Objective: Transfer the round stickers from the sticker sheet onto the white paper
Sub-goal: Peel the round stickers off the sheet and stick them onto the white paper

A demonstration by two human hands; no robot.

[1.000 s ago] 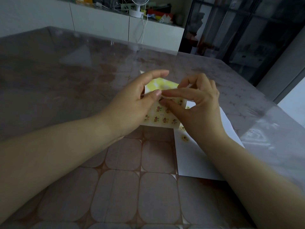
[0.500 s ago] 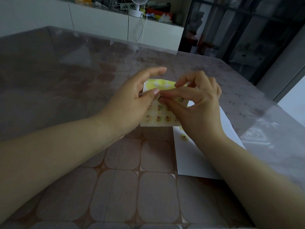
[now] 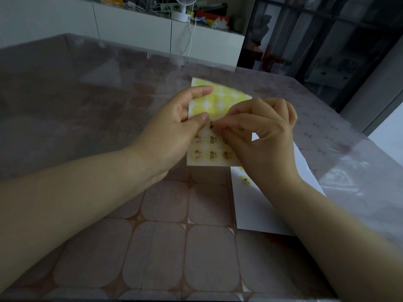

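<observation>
glossy table cover (image 3: pixel 152 247), matt white paper (image 3: pixel 257 210)

Two bare hands meet over a table (image 3: pixel 165 247) with a pink tile pattern. The left hand (image 3: pixel 174 131) holds the sticker sheet (image 3: pixel 220 101) by its left edge, thumb on top. The right hand (image 3: pixel 261 136) pinches at one round sticker (image 3: pixel 212 125) near the middle of the sheet. A white paper (image 3: pixel 257 210) lies under the right wrist, with a stuck sticker (image 3: pixel 246 180) on it. A small white fan (image 3: pixel 182 7) stands far behind.
</observation>
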